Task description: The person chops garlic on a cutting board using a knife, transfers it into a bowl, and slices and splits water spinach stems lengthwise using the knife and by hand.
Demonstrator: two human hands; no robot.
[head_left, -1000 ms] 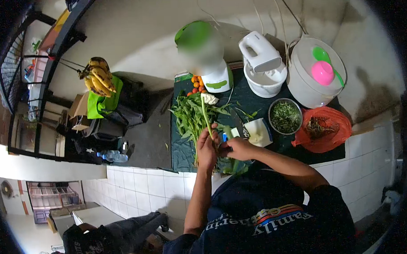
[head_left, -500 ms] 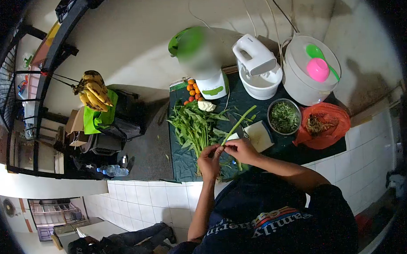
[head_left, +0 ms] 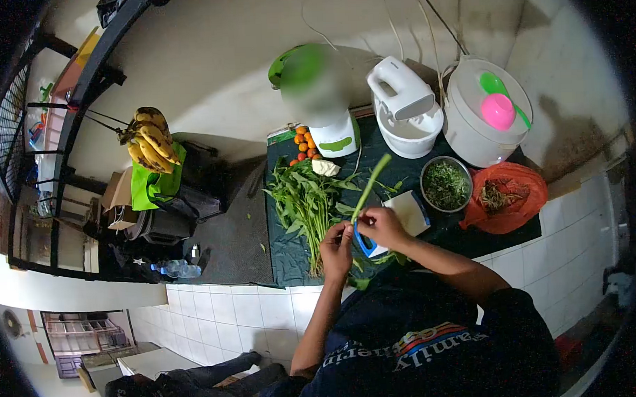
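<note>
My left hand (head_left: 336,248) pinches the lower end of a long green vegetable stem (head_left: 372,181), which points up and to the right. Close beside it, the fingers of my right hand (head_left: 379,228) are closed on the same stem. A white cutting board (head_left: 408,208) with a blue edge lies under and to the right of my right hand. To the left of my hands spreads a bunch of leafy greens (head_left: 300,199) with long stalks. A metal bowl (head_left: 424,188) of shredded greens stands right of the board.
An open red plastic bag (head_left: 531,184) holds scraps. Behind are a blender (head_left: 335,135), a white hand mixer (head_left: 398,87) on its bowl and a rice cooker (head_left: 462,116). Small orange and red fruits (head_left: 302,139) lie by a white lump (head_left: 325,167). Another person (head_left: 178,392) is at lower left.
The stem has swung more upright and moved slightly left. My right hand has come a little lower and nearer, and a blue-edged part of the board now shows below it.
</note>
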